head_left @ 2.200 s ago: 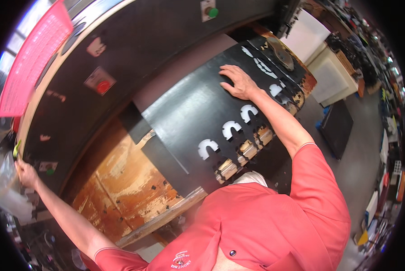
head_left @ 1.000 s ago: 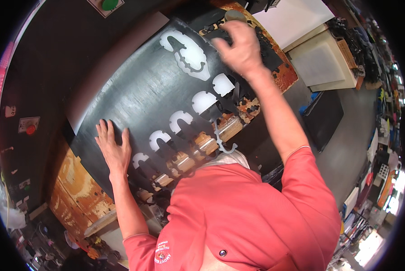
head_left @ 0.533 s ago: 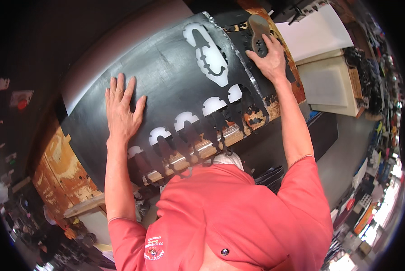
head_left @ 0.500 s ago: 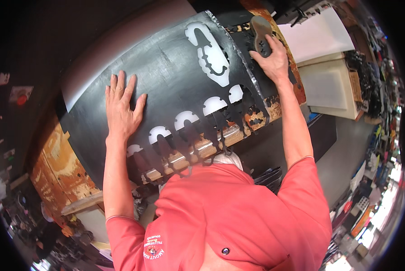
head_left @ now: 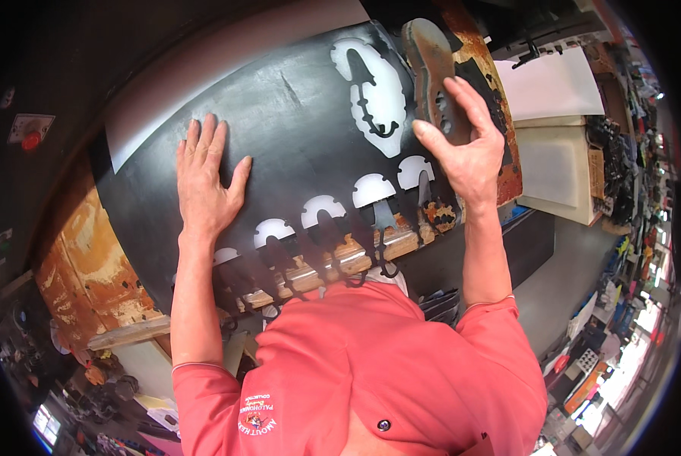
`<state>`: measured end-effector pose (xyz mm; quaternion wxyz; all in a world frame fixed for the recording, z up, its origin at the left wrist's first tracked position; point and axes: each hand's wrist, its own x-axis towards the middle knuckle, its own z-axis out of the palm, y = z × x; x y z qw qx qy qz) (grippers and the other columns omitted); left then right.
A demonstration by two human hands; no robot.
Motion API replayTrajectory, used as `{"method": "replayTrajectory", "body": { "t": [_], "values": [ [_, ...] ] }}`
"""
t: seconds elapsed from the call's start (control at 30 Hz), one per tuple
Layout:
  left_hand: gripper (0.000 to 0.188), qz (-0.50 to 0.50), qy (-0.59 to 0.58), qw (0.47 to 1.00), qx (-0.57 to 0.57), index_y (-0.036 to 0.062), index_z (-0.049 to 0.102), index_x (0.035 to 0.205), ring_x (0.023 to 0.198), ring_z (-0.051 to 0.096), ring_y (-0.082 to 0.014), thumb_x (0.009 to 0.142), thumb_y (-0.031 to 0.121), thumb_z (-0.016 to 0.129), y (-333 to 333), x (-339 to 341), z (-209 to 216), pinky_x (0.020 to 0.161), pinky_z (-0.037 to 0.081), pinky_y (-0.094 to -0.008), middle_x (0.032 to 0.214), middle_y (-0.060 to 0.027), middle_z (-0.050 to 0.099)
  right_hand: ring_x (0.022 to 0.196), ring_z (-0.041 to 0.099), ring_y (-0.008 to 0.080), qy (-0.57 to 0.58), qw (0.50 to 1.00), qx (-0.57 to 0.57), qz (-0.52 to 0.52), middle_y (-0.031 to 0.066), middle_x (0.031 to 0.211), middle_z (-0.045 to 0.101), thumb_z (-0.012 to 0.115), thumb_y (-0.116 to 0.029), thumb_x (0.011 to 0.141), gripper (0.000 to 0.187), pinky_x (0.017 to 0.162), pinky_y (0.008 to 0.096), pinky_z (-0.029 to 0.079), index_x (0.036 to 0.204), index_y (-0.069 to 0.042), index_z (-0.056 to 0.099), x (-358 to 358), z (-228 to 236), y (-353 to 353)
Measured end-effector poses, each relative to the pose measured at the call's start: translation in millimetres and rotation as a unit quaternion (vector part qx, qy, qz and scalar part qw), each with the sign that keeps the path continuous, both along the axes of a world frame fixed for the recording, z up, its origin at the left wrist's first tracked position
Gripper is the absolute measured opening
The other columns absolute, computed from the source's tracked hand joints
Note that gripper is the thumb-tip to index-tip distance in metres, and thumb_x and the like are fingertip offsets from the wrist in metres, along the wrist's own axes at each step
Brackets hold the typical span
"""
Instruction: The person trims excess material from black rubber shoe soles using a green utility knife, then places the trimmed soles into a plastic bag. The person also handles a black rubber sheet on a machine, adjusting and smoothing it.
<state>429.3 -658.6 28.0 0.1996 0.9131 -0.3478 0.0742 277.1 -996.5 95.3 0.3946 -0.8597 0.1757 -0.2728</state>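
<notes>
My left hand lies flat, fingers stretched out, on a large black sheet. My right hand grips a brown, metal-edged cutting die, shaped like a shoe sole, between thumb and fingers. The die stands at the sheet's right edge, with round holes in its near part. Left of the die, a sole-shaped cut-out in the sheet shows white beneath. Along the near edge runs a row of rounded cut-outs, with thin black strips hanging between them. What lies under my right palm is hidden.
The sheet rests on a worn wooden board, which shows at the left and right. A white sheet and a pale box-like stand are at the right. Far left, a red button sits on a dark panel.
My right hand has brought the cutting die nearer and it looks larger and more tilted. The black sheet's right part appears shifted slightly right in view. My left hand stays flat on the sheet.
</notes>
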Motion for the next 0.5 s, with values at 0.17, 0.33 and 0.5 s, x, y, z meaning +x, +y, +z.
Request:
{"method": "replayTrajectory", "body": {
  "t": [0.17, 0.33, 0.5],
  "values": [
    [0.063, 0.006, 0.004, 1.0, -0.012, 0.0033, 0.059, 0.146, 0.152, 0.039, -0.0395, 0.091, 0.03, 0.077, -1, 0, 2, 0.125, 0.028, -0.0555, 0.158, -0.0168, 0.051, 0.134, 0.059, 0.0335, -0.004, 0.994, 0.021, 0.109, 0.0245, 0.147, 0.058, 0.096, -0.022, 0.069, 0.072, 0.113, 0.0423, 0.048, 0.134, -0.004, 0.07, 25, -15, 46],
    [0.062, 0.011, 0.006, 0.999, -0.032, 0.0024, 0.061, 0.144, 0.151, 0.04, -0.0398, 0.091, 0.03, 0.078, 0, 0, 2, 0.125, 0.029, -0.0556, 0.156, -0.017, 0.053, 0.122, 0.058, 0.0444, -0.003, 0.987, -0.114, 0.111, 0.0305, 0.14, 0.057, 0.09, -0.024, 0.067, 0.068, 0.104, 0.0487, 0.051, 0.127, 0.0, 0.07, 60, -46, 91],
    [0.062, 0.012, 0.005, 0.999, -0.048, 0.0017, 0.061, 0.143, 0.15, 0.041, -0.0397, 0.091, 0.03, 0.078, 0, 1, -1, 0.124, 0.03, -0.0557, 0.156, -0.0173, 0.053, 0.126, 0.056, 0.0441, 0.028, 0.979, -0.172, 0.105, 0.0271, 0.141, 0.056, 0.088, -0.024, 0.069, 0.069, 0.106, 0.0481, 0.049, 0.13, 0.0, 0.067, 69, -62, 102]
  ]
}}
